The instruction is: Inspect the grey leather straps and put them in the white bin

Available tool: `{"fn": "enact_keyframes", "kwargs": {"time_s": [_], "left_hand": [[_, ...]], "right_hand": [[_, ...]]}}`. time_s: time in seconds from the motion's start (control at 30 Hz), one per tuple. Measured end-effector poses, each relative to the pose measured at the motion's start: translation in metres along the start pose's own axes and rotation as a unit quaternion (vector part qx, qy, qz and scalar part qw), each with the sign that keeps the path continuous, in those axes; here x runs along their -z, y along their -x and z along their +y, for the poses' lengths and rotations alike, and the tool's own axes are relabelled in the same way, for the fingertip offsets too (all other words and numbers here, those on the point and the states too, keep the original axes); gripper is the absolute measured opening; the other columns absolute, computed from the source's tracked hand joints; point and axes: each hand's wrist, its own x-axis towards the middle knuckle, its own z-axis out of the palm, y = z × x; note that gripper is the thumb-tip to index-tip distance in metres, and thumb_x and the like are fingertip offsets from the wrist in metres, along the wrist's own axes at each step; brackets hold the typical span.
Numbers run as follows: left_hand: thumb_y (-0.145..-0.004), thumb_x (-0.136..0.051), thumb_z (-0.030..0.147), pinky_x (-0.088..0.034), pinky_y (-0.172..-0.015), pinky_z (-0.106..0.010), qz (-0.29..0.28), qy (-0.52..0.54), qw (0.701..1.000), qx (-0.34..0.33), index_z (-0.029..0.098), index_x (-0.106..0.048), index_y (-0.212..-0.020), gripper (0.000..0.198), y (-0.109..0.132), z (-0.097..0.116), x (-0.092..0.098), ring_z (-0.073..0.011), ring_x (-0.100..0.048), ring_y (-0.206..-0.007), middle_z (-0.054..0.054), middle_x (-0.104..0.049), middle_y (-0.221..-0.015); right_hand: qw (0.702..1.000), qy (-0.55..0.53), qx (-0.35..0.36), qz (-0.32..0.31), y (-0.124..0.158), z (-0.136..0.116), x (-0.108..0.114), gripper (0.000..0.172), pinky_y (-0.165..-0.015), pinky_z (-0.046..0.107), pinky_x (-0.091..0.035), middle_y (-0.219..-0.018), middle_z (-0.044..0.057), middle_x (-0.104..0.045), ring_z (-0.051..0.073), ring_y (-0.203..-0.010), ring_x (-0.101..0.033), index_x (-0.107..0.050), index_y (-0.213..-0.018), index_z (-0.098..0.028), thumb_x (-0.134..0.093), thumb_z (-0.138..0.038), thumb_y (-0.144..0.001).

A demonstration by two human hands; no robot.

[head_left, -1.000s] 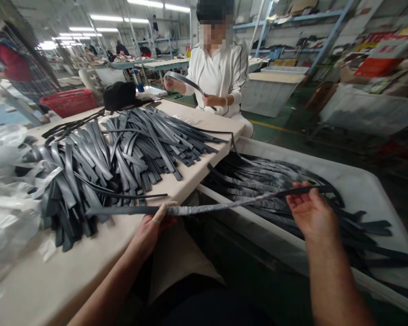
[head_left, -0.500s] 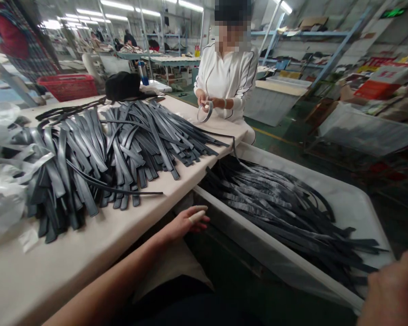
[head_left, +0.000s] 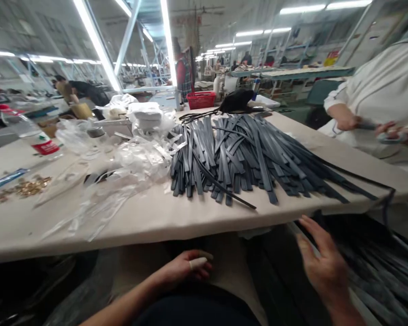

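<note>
My left hand (head_left: pixel 185 268) hovers over my lap, below the table's front edge. It is empty, with loosely bent fingers and a pale cover on at least one finger. My right hand (head_left: pixel 323 260) is raised just in front of the table edge at the right, thumb and fingers apart, nothing seen in it. Beside it, a white bin (head_left: pixel 363 305) holds dark strips (head_left: pixel 384 267). A wide pile of flat dark grey straps (head_left: pixel 238 158) lies on the cloth-covered table (head_left: pixel 204 222), beyond both hands.
Crumpled clear plastic (head_left: pixel 136 163) lies left of the straps. Farther left are small gold-coloured metal pieces (head_left: pixel 34 186) and a bottle with a red label (head_left: pixel 44 144). A red basket (head_left: pixel 201 100) stands behind. A co-worker in white (head_left: pixel 384 99) handles a grey strip at right.
The view has swung left, bringing the table's left side into sight. My right hand has come from the bin's near end to the table edge and opened. My left hand stays low.
</note>
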Motion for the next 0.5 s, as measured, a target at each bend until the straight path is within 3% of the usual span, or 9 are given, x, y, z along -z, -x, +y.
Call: {"fn": "enact_keyframes", "kwargs": {"time_s": [0.1, 0.2, 0.33, 0.43, 0.5], "left_hand": [[-0.072, -0.077, 0.054, -0.045, -0.076, -0.027, 0.025, 0.023, 0.999, -0.015, 0.016, -0.066, -0.115, 0.058, 0.012, -0.004, 0.011, -0.0147, -0.065, -0.084, -0.011, -0.069, -0.109], [-0.070, -0.079, 0.054, -0.043, -0.073, -0.026, 0.019, 0.035, 0.999, -0.037, 0.016, -0.067, -0.115, 0.060, 0.015, -0.003, 0.016, -0.0142, -0.064, -0.083, -0.010, -0.070, -0.107], [-0.074, -0.078, 0.050, -0.043, -0.075, -0.025, -0.010, 0.045, 0.995, -0.083, 0.017, -0.067, -0.115, 0.054, 0.016, 0.015, 0.006, -0.0144, -0.065, -0.084, -0.011, -0.071, -0.107], [-0.080, -0.072, 0.052, -0.046, -0.081, -0.029, -0.049, 0.094, 0.983, -0.151, 0.018, -0.063, -0.123, 0.055, 0.011, 0.037, -0.012, -0.0184, -0.067, -0.095, -0.013, -0.069, -0.115], [-0.084, -0.066, 0.055, -0.048, -0.083, -0.031, -0.053, 0.134, 0.971, -0.189, 0.018, -0.062, -0.122, 0.054, 0.003, 0.051, -0.024, -0.0195, -0.068, -0.095, -0.012, -0.071, -0.108]], "right_hand": [[0.984, 0.055, 0.145, -0.088, -0.030, -0.026, -0.064, 0.040, -0.098, 0.056, -0.047, -0.128, 0.016, -0.063, 0.035, -0.117, -0.060, -0.057, -0.128, -0.019, -0.045, -0.041, -0.097], [0.973, 0.125, 0.171, -0.093, -0.055, -0.046, -0.097, 0.037, -0.084, 0.052, -0.050, -0.113, 0.015, -0.070, 0.034, -0.100, -0.065, -0.066, -0.110, -0.015, -0.040, -0.038, -0.098], [0.974, 0.053, 0.188, -0.117, -0.060, -0.082, -0.095, 0.032, -0.076, 0.038, -0.052, -0.091, 0.009, -0.072, 0.026, -0.084, -0.068, -0.067, -0.095, -0.019, -0.041, -0.038, -0.100], [0.955, -0.072, 0.181, -0.225, -0.036, -0.109, -0.081, 0.023, -0.068, 0.026, -0.054, -0.089, 0.003, -0.072, 0.019, -0.079, -0.070, -0.065, -0.098, -0.025, -0.045, -0.036, -0.100], [0.935, -0.124, 0.157, -0.294, -0.012, -0.112, -0.071, 0.021, -0.066, 0.022, -0.055, -0.088, 0.000, -0.073, 0.016, -0.077, -0.071, -0.066, -0.101, -0.028, -0.046, -0.034, -0.099]]}}
